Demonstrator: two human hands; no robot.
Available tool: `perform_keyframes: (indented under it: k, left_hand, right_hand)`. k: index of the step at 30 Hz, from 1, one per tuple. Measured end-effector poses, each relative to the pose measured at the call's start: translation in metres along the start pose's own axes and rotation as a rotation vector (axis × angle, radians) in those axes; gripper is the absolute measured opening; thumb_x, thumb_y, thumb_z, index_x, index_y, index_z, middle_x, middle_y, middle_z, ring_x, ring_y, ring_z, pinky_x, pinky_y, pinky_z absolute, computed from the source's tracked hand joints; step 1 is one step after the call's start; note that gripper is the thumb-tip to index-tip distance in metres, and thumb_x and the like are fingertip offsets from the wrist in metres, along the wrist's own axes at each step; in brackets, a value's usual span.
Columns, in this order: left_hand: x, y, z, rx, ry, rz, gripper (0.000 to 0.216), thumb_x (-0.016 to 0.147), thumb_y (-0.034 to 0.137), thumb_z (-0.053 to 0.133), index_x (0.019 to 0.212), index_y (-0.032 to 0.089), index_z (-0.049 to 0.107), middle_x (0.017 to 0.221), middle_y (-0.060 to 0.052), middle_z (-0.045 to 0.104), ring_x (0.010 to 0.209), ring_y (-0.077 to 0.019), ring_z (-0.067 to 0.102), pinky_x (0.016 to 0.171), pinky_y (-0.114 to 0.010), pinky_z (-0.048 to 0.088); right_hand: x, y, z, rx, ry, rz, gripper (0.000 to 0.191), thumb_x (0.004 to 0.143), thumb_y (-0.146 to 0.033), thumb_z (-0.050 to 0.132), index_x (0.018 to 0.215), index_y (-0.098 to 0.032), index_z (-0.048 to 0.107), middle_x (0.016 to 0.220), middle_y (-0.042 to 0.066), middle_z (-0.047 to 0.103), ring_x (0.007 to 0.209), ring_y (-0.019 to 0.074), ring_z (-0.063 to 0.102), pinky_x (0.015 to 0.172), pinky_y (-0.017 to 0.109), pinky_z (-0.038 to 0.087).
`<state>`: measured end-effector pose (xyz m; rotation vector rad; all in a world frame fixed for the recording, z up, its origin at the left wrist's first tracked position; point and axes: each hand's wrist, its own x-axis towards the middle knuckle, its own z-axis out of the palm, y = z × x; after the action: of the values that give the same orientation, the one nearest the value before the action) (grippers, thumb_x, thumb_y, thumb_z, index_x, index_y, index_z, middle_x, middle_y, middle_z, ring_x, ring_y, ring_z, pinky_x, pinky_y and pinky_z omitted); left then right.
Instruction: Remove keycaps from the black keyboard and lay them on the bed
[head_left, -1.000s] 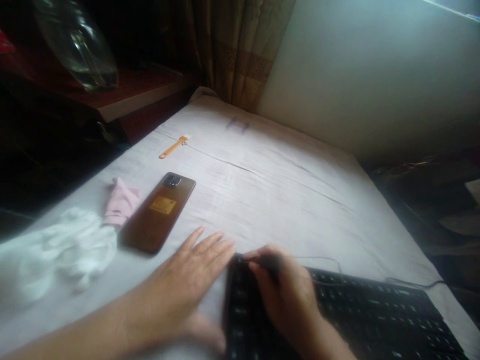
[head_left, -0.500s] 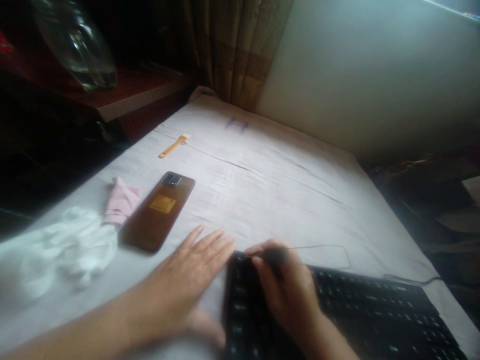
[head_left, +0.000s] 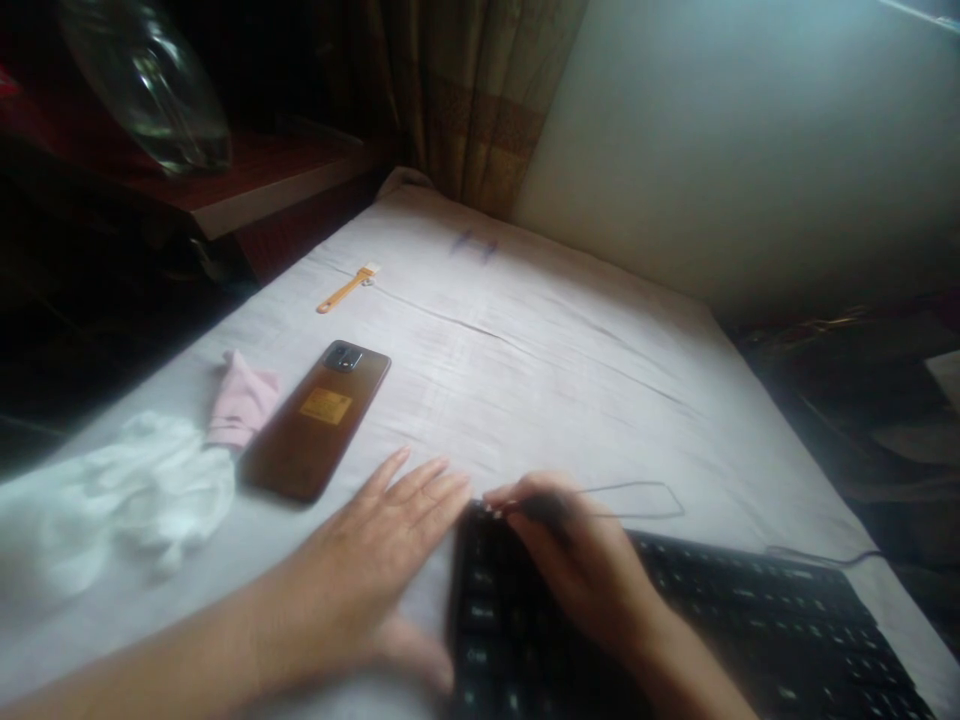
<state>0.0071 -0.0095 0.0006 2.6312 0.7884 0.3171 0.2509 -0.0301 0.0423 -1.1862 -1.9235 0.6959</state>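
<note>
A black keyboard [head_left: 720,600] lies at the lower right, partly covered by my hands. My left hand [head_left: 390,560] is spread against its left edge, palm down, fingers stretched out and holding nothing. Pinched in my right hand [head_left: 592,560] is a wire keycap puller [head_left: 637,486] with a dark, blurred middle. Its thin rectangular wire loop sticks out to the right, above the keyboard's far edge. My right fingertips are at the keyboard's far left corner key, close to my left fingertips. What the puller's other end touches is hidden by the fingers.
Left of my hands lie a brown phone [head_left: 315,430], face down, a pink cloth [head_left: 241,402] and a crumpled white cloth [head_left: 142,500]. A small yellow-handled brush [head_left: 345,290] lies farther back. A clear bottle [head_left: 161,90] stands on a wooden table [head_left: 277,185].
My right hand has tilted slightly, and the wire loop has swung and shifted a little left. My left hand and the keyboard stay in place.
</note>
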Motion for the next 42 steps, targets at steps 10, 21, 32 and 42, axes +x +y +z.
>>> perform_keyframes:
  k: [10,21,32,42]
  left_hand:
    - [-0.001,0.0,0.001,0.02,0.014,0.0,0.121,0.071,0.089,0.049,0.159,0.021,-0.001,0.159,-0.014,0.038,0.149,-0.032,0.031,0.126,-0.05,0.008]
    - [-0.001,-0.001,0.001,0.015,0.019,0.0,0.117,0.072,0.09,0.045,0.159,0.02,0.006,0.159,-0.014,0.038,0.149,-0.031,0.031,0.126,-0.048,0.006]
    - [-0.002,0.0,0.002,0.027,0.001,-0.018,0.118,0.073,0.088,0.049,0.159,0.021,0.004,0.161,-0.014,0.035,0.151,-0.0286,0.026,0.126,-0.046,0.0]
    - [-0.001,0.001,0.001,0.029,-0.004,-0.013,0.119,0.071,0.089,0.048,0.158,0.02,0.004,0.159,-0.015,0.037,0.151,-0.0289,0.027,0.126,-0.047,0.002]
  right_hand:
    - [0.01,0.008,-0.012,0.074,-0.141,-0.021,0.015,0.094,-0.013,0.057,0.102,-0.024,0.062,0.094,0.001,0.073,0.087,0.0139,0.071,0.082,0.026,0.059]
    - [0.014,0.003,-0.012,0.03,-0.193,-0.087,0.009,0.096,-0.015,0.056,0.098,-0.022,0.062,0.09,0.003,0.077,0.082,0.0147,0.074,0.076,0.027,0.061]
    - [0.024,-0.006,-0.008,-0.091,-0.208,-0.043,0.011,0.094,-0.016,0.058,0.085,-0.02,0.062,0.079,0.002,0.069,0.072,0.014,0.067,0.068,0.025,0.055]
    - [0.028,-0.002,-0.008,-0.102,-0.208,-0.099,0.009,0.093,-0.016,0.06,0.086,-0.021,0.062,0.076,0.001,0.071,0.069,0.0145,0.069,0.067,0.026,0.057]
